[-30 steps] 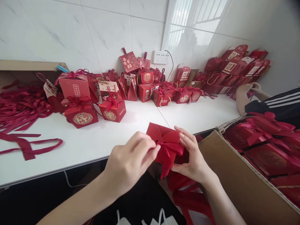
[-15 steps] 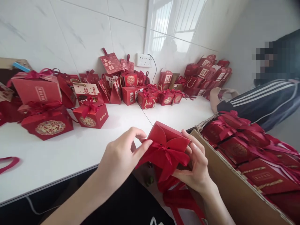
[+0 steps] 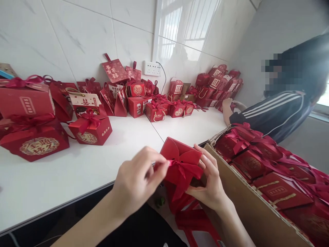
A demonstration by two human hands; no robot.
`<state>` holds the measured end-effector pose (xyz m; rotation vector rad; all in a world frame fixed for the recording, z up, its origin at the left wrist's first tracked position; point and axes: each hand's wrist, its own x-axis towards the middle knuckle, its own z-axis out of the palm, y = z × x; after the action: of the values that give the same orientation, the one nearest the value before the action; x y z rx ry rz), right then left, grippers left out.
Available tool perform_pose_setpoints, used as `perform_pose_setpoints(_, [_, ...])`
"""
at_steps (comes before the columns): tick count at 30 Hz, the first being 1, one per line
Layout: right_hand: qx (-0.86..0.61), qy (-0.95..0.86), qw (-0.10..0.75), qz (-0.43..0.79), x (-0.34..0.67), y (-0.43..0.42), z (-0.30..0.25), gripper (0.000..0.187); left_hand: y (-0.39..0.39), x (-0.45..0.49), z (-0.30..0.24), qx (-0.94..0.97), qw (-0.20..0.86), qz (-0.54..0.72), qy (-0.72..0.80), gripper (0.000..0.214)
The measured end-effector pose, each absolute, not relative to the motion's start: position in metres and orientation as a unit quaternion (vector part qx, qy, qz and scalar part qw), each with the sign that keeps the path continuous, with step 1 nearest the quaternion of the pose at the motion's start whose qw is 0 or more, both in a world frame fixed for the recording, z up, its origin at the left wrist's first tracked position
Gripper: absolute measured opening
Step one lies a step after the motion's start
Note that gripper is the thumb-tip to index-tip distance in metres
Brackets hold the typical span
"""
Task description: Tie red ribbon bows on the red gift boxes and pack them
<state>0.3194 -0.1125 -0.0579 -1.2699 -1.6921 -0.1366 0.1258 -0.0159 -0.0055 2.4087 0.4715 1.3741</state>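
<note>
A red gift box (image 3: 177, 148) with curved overlapping top flaps is held up in front of me, past the table's front edge. A red ribbon (image 3: 183, 171) is tied in a bow across its top. My left hand (image 3: 144, 175) is closed in a pinch on the bow's left loop, its thumb pressed to the curled fingers. My right hand (image 3: 212, 181) grips the box from the right, fingers along its far side and thumb underneath. The lower part of the box is partly hidden by the bow's hanging tail.
Several finished red gift boxes (image 3: 39, 140) line the white table (image 3: 123, 154) along the tiled wall. An open carton (image 3: 231, 187) full of ribboned boxes stands close on my right. Beyond it, another person's hand (image 3: 227, 109) touches boxes. A red stool (image 3: 192, 221) is below.
My left hand has closed tighter on the bow's left loop, which was looser before. The view has swung slightly to the right. My right hand keeps its hold on the box.
</note>
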Motion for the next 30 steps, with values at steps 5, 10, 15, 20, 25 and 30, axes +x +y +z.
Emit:
perform_pose_setpoints(5, [-0.518, -0.697, 0.492, -0.053, 0.317, -0.107, -0.059, 0.096, -0.032, 0.125, -0.014, 0.87, 0.033, 0.49, 0.045, 0.016])
perform_pose_setpoints(10, [-0.507, -0.693, 0.51, -0.052, 0.315, -0.106, -0.059, 0.093, -0.035, 0.123, -0.014, 0.868, 0.013, 0.496, 0.034, 0.016])
perform_pose_setpoints(15, [-0.514, -0.687, 0.511, -0.053, 0.316, -0.108, -0.057, 0.096, -0.034, 0.123, -0.011, 0.865, 0.007, 0.501, 0.031, 0.016])
perform_pose_setpoints(20, [-0.513, -0.683, 0.515, -0.072, 0.317, -0.114, -0.05, 0.095, -0.036, 0.127, -0.007, 0.856, 0.016, 0.516, 0.014, 0.017])
perform_pose_setpoints(25, [-0.523, -0.688, 0.492, -0.105, 0.325, -0.124, -0.043, 0.097, -0.038, 0.128, -0.007, 0.849, 0.02, 0.528, -0.001, 0.02])
perform_pose_setpoints(30, [-0.529, -0.699, 0.461, -0.141, 0.334, -0.141, -0.035, 0.098, -0.015, 0.142, -0.001, 0.837, 0.085, 0.535, 0.078, 0.008])
